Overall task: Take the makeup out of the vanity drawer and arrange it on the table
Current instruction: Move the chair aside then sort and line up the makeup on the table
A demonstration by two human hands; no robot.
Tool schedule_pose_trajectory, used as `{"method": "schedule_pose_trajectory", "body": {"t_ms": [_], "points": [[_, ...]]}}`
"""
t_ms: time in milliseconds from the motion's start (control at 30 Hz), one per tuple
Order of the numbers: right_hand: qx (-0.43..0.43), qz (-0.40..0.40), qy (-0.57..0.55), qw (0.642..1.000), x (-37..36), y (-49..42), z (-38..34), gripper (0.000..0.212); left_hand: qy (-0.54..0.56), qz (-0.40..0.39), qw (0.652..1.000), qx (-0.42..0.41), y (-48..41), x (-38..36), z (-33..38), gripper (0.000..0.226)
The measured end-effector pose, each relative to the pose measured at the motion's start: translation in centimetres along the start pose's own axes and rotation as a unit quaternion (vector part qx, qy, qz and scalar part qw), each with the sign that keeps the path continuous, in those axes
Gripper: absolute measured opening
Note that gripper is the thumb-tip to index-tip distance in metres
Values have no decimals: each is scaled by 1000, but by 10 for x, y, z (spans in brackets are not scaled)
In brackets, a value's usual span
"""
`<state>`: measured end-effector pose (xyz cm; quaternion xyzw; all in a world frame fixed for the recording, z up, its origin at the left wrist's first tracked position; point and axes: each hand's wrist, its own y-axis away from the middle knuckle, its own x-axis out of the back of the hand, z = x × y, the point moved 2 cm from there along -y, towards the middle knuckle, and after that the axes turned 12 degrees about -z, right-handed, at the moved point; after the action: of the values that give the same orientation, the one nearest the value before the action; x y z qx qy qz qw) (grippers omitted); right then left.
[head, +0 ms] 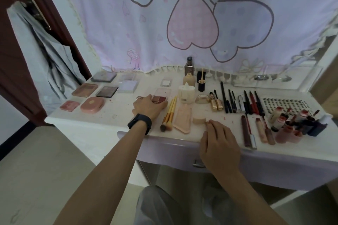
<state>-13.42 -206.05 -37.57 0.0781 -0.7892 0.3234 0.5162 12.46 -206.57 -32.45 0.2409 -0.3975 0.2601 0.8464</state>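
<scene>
Red palette [161, 98] under left hand [147, 106]; right hand [218, 144] beside round jar [199, 120].

The left hand [148, 106] covers the red palette [161, 99] at its near-left corner. The right hand [219, 144] hides part of the drawer handle [196, 164]. Lettering on the gold tubes [216, 104] is too small to read.
</scene>
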Motion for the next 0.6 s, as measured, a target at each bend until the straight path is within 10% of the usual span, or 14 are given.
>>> {"method": "schedule_pose_trajectory", "body": {"t_ms": [367,600], "points": [[6,-58,-83,995,21,6,-2,35,38,46,994,-88,29,41,-59,47],[162,-32,-97,981,19,-22,-86,27,-15,128,991,-32,40,86,-129,44]]}}
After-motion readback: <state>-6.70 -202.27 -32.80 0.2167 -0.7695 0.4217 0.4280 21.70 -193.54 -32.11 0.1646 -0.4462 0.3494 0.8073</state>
